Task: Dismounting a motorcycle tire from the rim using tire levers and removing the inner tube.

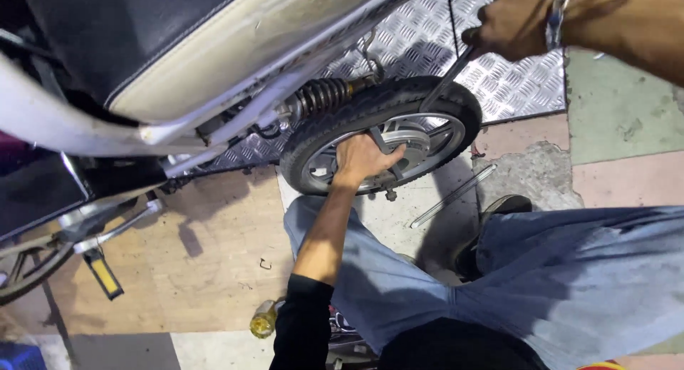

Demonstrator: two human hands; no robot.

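Note:
A small black tyre on a silver spoked wheel (456, 103) belongs to a raised two-wheeler. My left hand (362, 160), on a black-sleeved arm, grips a short dark metal lever (379, 138) hooked at the rim on the wheel's near side. Up at the top right, my right hand (511, 24), with a metal bracelet at the wrist, is closed on a long metal bar (443, 85). The bar slants down and its tip is wedged in at the tyre's upper edge.
The black and cream seat (142, 42) and white frame loom at the upper left, with a coiled shock spring (324, 95) beside the tyre. Ridged metal plate (506, 81) lies behind. A loose metal bar (452, 195), a yellow-handled tool (263, 319) and a pedal (103, 274) are on the floor. My jeans-clad knees fill the lower right.

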